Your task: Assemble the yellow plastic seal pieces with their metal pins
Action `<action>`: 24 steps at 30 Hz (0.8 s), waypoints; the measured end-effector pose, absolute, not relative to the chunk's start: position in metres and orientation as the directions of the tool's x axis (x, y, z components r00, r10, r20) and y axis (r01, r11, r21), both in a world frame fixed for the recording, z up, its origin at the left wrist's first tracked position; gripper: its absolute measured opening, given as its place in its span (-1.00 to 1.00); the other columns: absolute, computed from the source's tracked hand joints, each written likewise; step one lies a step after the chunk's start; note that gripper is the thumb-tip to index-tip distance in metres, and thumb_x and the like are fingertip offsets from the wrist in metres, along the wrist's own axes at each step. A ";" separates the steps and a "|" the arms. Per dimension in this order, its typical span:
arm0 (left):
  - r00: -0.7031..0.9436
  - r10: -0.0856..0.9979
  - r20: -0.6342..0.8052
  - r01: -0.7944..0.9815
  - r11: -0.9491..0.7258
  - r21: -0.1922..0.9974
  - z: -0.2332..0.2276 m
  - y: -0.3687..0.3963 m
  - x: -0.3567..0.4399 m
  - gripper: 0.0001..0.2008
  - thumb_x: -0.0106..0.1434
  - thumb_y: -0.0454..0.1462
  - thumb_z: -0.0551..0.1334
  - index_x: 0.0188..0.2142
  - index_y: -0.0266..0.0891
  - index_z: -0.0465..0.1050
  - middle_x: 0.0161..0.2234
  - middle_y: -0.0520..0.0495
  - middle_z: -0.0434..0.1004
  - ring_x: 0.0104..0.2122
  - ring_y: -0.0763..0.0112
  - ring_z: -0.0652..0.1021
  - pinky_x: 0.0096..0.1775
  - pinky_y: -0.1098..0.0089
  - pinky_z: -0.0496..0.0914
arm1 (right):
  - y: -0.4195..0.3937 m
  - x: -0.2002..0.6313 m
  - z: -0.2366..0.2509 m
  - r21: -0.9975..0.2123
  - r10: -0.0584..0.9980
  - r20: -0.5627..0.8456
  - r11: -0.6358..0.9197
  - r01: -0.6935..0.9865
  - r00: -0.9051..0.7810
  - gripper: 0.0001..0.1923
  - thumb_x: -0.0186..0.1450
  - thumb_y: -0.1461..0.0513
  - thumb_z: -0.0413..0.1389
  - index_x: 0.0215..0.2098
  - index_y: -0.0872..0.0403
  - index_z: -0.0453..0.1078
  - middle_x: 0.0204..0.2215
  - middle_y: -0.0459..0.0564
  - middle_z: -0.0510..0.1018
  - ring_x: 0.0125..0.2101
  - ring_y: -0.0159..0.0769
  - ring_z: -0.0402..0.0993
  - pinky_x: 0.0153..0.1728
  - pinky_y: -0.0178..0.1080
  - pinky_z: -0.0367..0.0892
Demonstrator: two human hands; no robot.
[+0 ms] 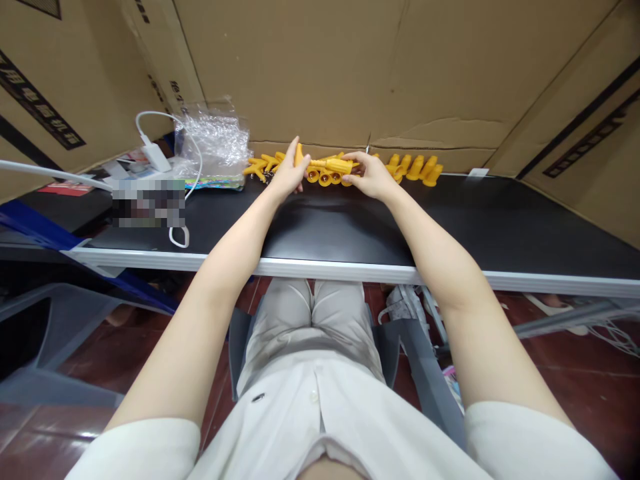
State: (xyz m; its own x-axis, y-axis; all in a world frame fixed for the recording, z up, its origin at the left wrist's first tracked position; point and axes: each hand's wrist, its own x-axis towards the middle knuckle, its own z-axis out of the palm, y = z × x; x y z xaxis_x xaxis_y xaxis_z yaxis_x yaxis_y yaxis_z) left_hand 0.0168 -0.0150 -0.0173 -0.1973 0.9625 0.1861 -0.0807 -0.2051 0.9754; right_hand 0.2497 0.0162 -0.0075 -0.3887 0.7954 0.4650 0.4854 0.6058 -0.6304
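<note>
My left hand is closed round a yellow handle, its thumb and fingers on either side. From there a narrow yellow shaft runs right into a ribbed yellow plastic piece. My right hand pinches the right end of that piece between thumb and fingers. Whether the two parts are joined I cannot tell. Just below lie several yellow cups, open ends facing me. Left of my left hand sit several forked yellow handles with small metal ends. Several flared yellow sleeves stand right of my right hand.
Cardboard walls close off the back and sides of the black table. Clear plastic bags, a white charger with cable, and a blurred-out item are at left. A pale metal strip edges the table.
</note>
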 end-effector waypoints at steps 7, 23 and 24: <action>0.023 0.932 0.361 0.612 -0.299 0.733 -0.017 -0.029 0.004 -0.48 0.19 -0.30 0.44 0.16 -0.07 0.55 0.05 -0.14 0.68 0.30 -0.08 0.55 0.41 0.07 0.32 | 0.003 0.251 0.005 -0.662 0.826 0.413 0.561 0.497 -0.383 -0.30 0.20 0.03 0.45 0.26 -0.07 0.44 0.26 0.10 0.57 0.13 0.09 0.62 0.22 0.17 0.54; 0.076 0.837 0.542 0.847 -0.341 0.407 -0.020 -0.018 0.002 -0.70 0.36 -0.30 0.26 0.08 -0.09 0.46 -0.20 -0.17 0.66 -0.04 -0.03 0.72 0.10 0.06 0.50 | -0.011 0.243 0.009 -0.890 0.937 0.233 0.313 0.331 -0.259 -0.24 0.26 -0.48 0.16 -0.44 0.01 0.32 -0.65 -0.09 0.45 -0.64 -0.33 0.49 -0.55 -0.27 0.47; 0.077 0.836 0.543 0.854 -0.337 0.397 -0.020 -0.018 0.003 -0.69 0.37 -0.30 0.25 0.10 -0.09 0.46 -0.20 -0.16 0.66 -0.03 -0.03 0.72 0.09 0.07 0.50 | -0.011 0.243 0.010 -0.896 0.943 0.221 0.297 0.329 -0.250 -0.23 0.26 -0.49 0.14 -0.43 0.02 0.33 -0.67 -0.10 0.42 -0.65 -0.34 0.47 -0.57 -0.29 0.45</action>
State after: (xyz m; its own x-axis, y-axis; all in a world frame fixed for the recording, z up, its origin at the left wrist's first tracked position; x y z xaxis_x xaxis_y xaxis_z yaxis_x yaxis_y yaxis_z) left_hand 0.0033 -0.0184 -0.0198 0.0773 0.8364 0.5426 0.8537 -0.3366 0.3973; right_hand 0.2427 -0.0109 0.0098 -0.2504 0.9426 0.2210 0.3287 0.2975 -0.8964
